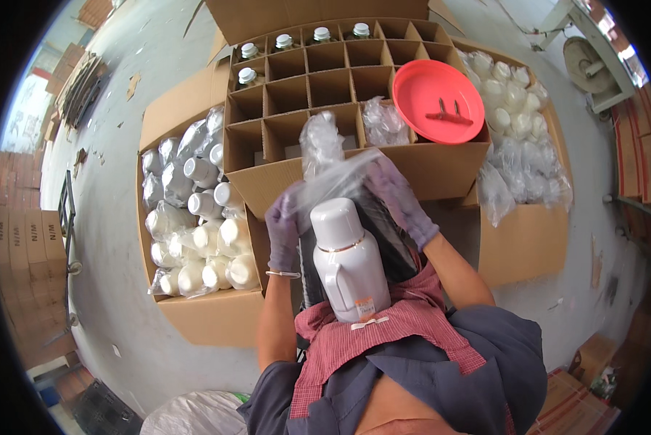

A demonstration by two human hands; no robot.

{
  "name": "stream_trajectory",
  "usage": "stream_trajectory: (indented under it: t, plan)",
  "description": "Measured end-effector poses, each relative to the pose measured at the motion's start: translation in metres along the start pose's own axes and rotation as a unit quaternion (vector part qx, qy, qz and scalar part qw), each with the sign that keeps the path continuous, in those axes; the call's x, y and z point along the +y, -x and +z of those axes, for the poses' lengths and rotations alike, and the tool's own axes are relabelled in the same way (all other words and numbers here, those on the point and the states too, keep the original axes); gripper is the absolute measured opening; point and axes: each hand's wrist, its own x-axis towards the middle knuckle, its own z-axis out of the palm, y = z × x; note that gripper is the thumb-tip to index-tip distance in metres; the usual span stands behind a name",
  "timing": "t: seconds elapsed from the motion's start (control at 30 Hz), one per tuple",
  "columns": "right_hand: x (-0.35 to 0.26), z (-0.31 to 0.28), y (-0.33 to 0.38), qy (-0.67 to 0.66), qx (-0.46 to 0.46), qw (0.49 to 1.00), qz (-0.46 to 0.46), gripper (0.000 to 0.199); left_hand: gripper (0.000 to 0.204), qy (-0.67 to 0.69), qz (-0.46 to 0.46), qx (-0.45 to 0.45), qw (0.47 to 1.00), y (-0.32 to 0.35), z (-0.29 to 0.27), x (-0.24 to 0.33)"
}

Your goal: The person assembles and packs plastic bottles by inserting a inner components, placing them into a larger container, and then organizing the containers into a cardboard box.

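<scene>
A white flask with a handle (349,261) stands upright on my lap, on a red checked apron. Both hands wear purple gloves. My left hand (285,228) and my right hand (398,196) grip the two sides of a clear plastic bag (333,177), stretched open just above the flask's cap. Right behind the bag is a large cardboard box with a divider grid (318,87). A few wrapped flasks stand in its far-left cells, and one bagged flask (320,138) sits in a near cell.
An open carton of unwrapped white flasks (195,232) lies at my left. A red plastic lid (438,101) rests on the grid box's right corner. A carton of clear bags and white caps (517,123) is at the right. The floor is grey concrete.
</scene>
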Motion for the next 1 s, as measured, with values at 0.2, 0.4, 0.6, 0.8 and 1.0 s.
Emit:
stream_trajectory:
  t: [0.2,0.4,0.6,0.8,1.0]
  plan:
    - [-0.004,-0.028,0.113,0.45,0.012,0.893,0.004,0.056,0.062,-0.22,0.002,-0.106,0.97,0.062,0.008,0.046]
    - [0.001,-0.034,0.127,0.577,0.02,0.758,-0.303,0.049,0.063,-0.388,0.24,-0.162,0.875,0.116,0.024,0.084]
    - [0.013,-0.073,0.188,0.553,-0.209,0.736,-0.331,0.029,0.044,-0.364,0.154,-0.313,0.864,0.19,-0.035,0.029]
    - [0.029,-0.076,0.185,0.588,-0.241,0.741,-0.218,0.022,0.037,-0.398,0.13,-0.331,0.845,0.185,-0.055,0.016]
    - [0.012,-0.05,0.114,0.528,-0.025,0.76,-0.378,0.035,0.029,-0.382,0.082,-0.242,0.888,0.158,-0.024,0.034]
